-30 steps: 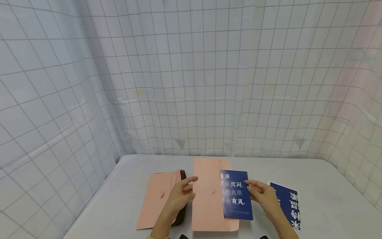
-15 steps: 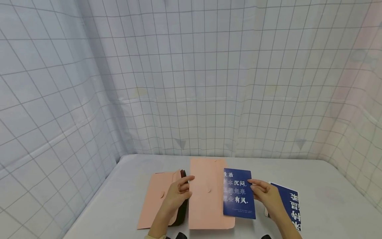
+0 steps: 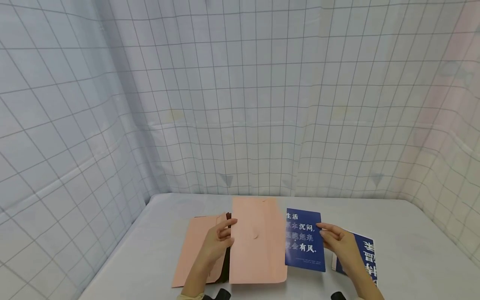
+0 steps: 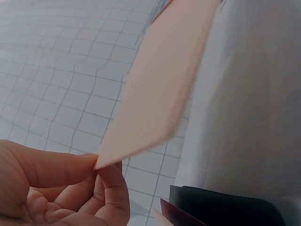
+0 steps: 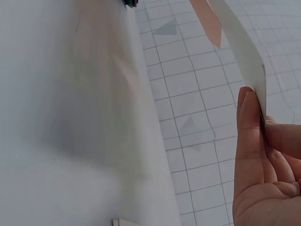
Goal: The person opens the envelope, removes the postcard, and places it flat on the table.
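Note:
My left hand (image 3: 213, 246) pinches the left edge of a pink paper envelope (image 3: 258, 241), held raised with a small half-moon mark on its face. The left wrist view shows the thumb and fingers at one corner of the envelope (image 4: 150, 84). In my right hand (image 3: 340, 246) is a blue card (image 3: 304, 239) with white Chinese lettering, pinched at its right edge. Its pale back (image 5: 244, 52) faces the right wrist camera. The card stands just right of the envelope, its lower left corner close to the envelope's right edge.
Another pink envelope (image 3: 193, 252) lies on the white table (image 3: 131, 254) at the left, with a dark object (image 3: 226, 268) under its right side. Blue cards with white lettering (image 3: 367, 254) lie at the right, partly behind my right forearm. A checked curtain (image 3: 240, 104) hangs behind.
The envelope in my left hand has moved left. My right hand has drawn the blue card to the right, so it no longer overlaps most of the envelope's right part.

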### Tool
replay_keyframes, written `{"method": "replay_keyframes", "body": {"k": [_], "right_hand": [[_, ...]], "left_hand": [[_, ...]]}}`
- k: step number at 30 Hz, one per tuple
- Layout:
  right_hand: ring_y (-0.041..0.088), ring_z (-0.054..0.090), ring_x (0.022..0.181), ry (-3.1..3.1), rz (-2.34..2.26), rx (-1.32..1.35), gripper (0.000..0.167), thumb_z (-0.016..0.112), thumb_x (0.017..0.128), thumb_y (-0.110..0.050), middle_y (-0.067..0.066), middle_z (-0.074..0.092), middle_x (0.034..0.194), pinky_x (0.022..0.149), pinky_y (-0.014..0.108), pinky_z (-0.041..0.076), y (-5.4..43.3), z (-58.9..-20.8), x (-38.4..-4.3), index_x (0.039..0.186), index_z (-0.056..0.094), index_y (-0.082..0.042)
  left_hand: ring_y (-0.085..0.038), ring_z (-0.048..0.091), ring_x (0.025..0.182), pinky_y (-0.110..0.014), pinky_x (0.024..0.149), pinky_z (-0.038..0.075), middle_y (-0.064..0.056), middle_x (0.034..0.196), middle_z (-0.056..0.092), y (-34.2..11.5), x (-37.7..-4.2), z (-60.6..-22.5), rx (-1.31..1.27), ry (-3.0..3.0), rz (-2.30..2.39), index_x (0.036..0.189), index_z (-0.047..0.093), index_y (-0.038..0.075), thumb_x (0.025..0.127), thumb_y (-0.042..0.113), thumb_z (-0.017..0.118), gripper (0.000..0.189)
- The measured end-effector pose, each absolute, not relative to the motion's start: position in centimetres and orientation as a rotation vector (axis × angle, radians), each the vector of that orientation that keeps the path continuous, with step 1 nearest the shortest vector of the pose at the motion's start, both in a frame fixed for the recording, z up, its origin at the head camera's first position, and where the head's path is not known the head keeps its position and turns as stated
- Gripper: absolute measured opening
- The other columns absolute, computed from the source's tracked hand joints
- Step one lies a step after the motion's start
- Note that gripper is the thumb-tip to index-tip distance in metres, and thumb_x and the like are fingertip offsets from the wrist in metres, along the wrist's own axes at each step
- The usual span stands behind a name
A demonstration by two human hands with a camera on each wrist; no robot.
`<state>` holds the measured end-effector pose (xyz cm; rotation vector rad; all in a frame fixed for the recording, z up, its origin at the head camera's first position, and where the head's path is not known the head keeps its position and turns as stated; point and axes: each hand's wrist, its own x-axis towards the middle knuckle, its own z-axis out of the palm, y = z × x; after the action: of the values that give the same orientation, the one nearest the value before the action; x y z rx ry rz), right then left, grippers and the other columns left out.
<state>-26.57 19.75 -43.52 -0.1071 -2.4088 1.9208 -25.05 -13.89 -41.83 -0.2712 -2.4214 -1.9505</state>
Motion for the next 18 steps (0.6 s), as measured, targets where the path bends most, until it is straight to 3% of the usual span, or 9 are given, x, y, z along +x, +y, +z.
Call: {"method": "replay_keyframes", "body": {"k": [3, 6, 14, 18], "right_hand": [[0.001, 0.067, 0.081, -2.404, 1.922, -0.123, 0.039, 0.052, 0.095, -0.016, 0.010, 0.069, 0.113, 0.076, 0.020, 0.055, 20.3, -43.6, -26.7, 0.131, 0.052, 0.000], [0.000, 0.067, 0.081, -2.390, 1.928, -0.123, 0.040, 0.052, 0.095, -0.017, 0.004, 0.071, 0.109, 0.077, 0.019, 0.054, 20.9, -43.7, -26.8, 0.131, 0.051, 0.001], [-0.003, 0.066, 0.080, -2.362, 1.973, -0.151, 0.043, 0.052, 0.096, -0.018, -0.021, 0.069, 0.091, 0.075, 0.017, 0.054, 22.7, -43.6, -27.0, 0.133, 0.048, 0.002], [-0.003, 0.064, 0.079, -2.383, 1.936, -0.187, 0.045, 0.052, 0.096, -0.021, -0.021, 0.068, 0.091, 0.073, 0.016, 0.053, 23.5, -43.7, -27.0, 0.134, 0.047, 0.002]], "left_hand": [[-0.009, 0.018, 0.059, -0.022, 0.056, 0.025, 0.002, 0.067, 0.019, -14.0, -25.2, -41.8, -0.272, -2.393, -1.978, 0.133, 0.045, -0.005, 0.082, -0.012, 0.051, 0.052], [-0.007, 0.016, 0.057, -0.020, 0.055, 0.025, 0.003, 0.067, 0.016, -14.3, -25.2, -41.9, -0.283, -2.368, -1.985, 0.132, 0.045, -0.007, 0.082, -0.013, 0.051, 0.051], [-0.007, 0.037, 0.067, -0.017, 0.060, 0.035, -0.001, 0.074, 0.039, -15.1, -25.3, -42.0, -0.175, -2.372, -1.940, 0.132, 0.049, -0.002, 0.082, -0.015, 0.050, 0.051], [-0.009, 0.041, 0.065, -0.017, 0.055, 0.035, -0.016, 0.102, 0.057, -15.7, -25.2, -41.9, -0.128, -2.375, -1.931, 0.133, 0.047, -0.002, 0.082, -0.015, 0.046, 0.053]]}}
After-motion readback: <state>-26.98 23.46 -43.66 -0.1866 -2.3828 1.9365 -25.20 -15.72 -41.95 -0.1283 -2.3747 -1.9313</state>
